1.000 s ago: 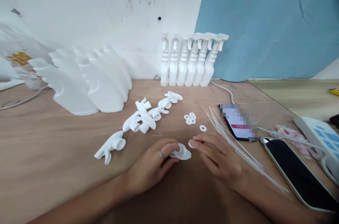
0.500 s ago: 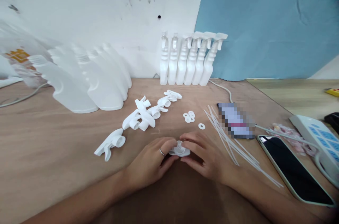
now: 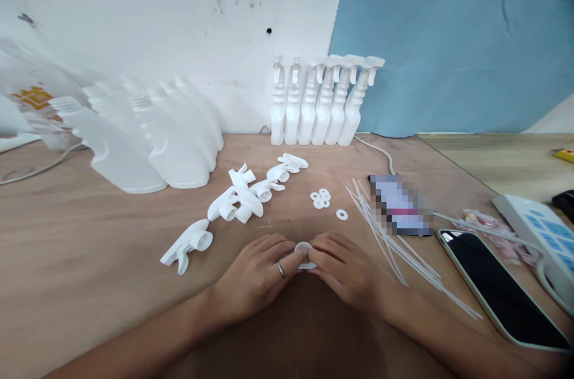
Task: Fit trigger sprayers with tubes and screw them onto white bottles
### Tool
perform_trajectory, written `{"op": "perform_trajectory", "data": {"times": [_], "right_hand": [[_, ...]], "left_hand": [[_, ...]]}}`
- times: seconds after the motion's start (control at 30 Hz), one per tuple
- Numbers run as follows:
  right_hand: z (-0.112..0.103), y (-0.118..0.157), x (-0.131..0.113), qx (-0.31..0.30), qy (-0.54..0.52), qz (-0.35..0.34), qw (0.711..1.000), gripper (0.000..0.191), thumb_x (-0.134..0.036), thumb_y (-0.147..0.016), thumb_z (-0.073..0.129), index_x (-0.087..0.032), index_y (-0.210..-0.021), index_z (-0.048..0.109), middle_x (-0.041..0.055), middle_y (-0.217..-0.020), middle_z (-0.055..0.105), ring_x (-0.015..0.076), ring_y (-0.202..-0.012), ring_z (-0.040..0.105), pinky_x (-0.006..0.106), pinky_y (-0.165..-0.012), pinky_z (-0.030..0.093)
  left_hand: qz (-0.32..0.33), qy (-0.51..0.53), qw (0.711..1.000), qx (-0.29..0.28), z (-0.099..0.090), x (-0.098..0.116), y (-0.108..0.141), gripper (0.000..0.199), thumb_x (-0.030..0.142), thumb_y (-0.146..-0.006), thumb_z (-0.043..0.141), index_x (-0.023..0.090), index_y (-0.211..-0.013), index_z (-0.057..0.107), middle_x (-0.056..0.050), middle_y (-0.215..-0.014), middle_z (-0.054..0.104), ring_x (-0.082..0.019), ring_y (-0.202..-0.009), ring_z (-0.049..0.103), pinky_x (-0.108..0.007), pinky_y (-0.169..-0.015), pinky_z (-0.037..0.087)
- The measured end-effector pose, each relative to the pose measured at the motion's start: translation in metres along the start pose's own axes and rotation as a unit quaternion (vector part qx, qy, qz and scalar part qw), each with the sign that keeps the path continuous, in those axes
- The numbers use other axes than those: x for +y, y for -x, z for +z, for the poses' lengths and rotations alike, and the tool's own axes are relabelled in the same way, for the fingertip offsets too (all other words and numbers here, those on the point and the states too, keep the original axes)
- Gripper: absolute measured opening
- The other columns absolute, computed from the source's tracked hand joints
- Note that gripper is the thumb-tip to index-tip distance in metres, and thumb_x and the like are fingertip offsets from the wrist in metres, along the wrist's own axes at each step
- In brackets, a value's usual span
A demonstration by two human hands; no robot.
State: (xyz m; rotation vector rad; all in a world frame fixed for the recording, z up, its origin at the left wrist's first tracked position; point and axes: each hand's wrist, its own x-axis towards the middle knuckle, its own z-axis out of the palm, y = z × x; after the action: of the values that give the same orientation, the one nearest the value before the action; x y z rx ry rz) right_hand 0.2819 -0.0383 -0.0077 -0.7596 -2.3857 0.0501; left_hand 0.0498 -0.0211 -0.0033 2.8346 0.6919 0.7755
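Observation:
Between my two hands, near the front of the table, is a white trigger spray head [image 3: 304,245] with its round collar facing up. My left hand [image 3: 258,268], with a ring on one finger, is closed on its left side, a fingertip at the opening. My right hand [image 3: 350,265] grips the other side, a finger also reaching the opening. Fingers hide most of the spray head. Beyond my hands lie several white ring washers [image 3: 320,203], with a single washer [image 3: 341,214] apart from them. Several loose spray heads [image 3: 242,196] lie to the left, one of them [image 3: 192,241] nearest my left forearm.
Thin white tubes [image 3: 394,247] lie right of my right hand, beside two phones, one blurred [image 3: 399,202] and one dark [image 3: 497,283]. A power strip [image 3: 538,235] is farther right. Bottles without tops [image 3: 174,146] stand back left; bottles with spray heads [image 3: 314,110] line the wall.
The fingers of both hands have shifted inward over the spray head's collar, with fingertips now at its opening. The loose parts on the table lie as before.

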Motion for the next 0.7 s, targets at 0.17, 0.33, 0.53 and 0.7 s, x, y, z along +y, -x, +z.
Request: {"op": "perform_trajectory", "data": {"times": [0.17, 0.33, 0.53, 0.7], "right_hand": [[-0.014, 0.002, 0.007, -0.03, 0.009, -0.001, 1.0, 0.034, -0.024, -0.097, 0.056, -0.017, -0.13, 0.052, 0.0115, -0.115, 0.068, 0.0221, -0.101, 0.063, 0.043, -0.091, 0.048], [-0.04, 0.009, 0.034, 0.045, 0.103, 0.043, 0.993, 0.028, -0.013, -0.095, 0.055, -0.02, -0.121, 0.06, 0.0083, -0.106, 0.072, 0.0228, -0.097, 0.066, 0.042, -0.091, 0.046], [-0.059, 0.026, 0.078, 0.022, 0.203, 0.237, 0.95, 0.018, -0.028, -0.096, 0.053, -0.017, -0.101, 0.066, 0.0083, -0.084, 0.07, 0.026, -0.08, 0.065, 0.04, -0.076, 0.045], [-0.057, 0.031, 0.088, -0.028, 0.178, 0.303, 0.936, 0.021, -0.031, -0.089, 0.056, -0.018, -0.102, 0.067, 0.0049, -0.073, 0.067, 0.0219, -0.064, 0.062, 0.033, -0.061, 0.044]], "left_hand": [[-0.016, -0.006, 1.0, 0.01, 0.001, 0.0, 0.001, 0.027, 0.017, -0.097, 0.053, 0.017, -0.123, 0.047, -0.007, -0.107, 0.067, -0.021, -0.096, 0.061, -0.036, -0.082, 0.053], [-0.082, 0.047, 0.995, 0.014, 0.001, 0.001, 0.002, 0.033, 0.02, -0.096, 0.057, 0.022, -0.127, 0.045, -0.005, -0.112, 0.067, -0.019, -0.1, 0.062, -0.035, -0.087, 0.052], [-0.071, 0.067, 0.995, 0.006, -0.003, 0.003, 0.0, 0.028, 0.019, -0.096, 0.055, 0.023, -0.122, 0.046, -0.003, -0.111, 0.067, -0.018, -0.099, 0.061, -0.034, -0.087, 0.051], [-0.073, 0.06, 0.995, 0.013, 0.003, 0.001, 0.004, 0.033, 0.02, -0.097, 0.054, 0.023, -0.128, 0.043, -0.005, -0.114, 0.066, -0.019, -0.103, 0.061, -0.036, -0.091, 0.051]]}}
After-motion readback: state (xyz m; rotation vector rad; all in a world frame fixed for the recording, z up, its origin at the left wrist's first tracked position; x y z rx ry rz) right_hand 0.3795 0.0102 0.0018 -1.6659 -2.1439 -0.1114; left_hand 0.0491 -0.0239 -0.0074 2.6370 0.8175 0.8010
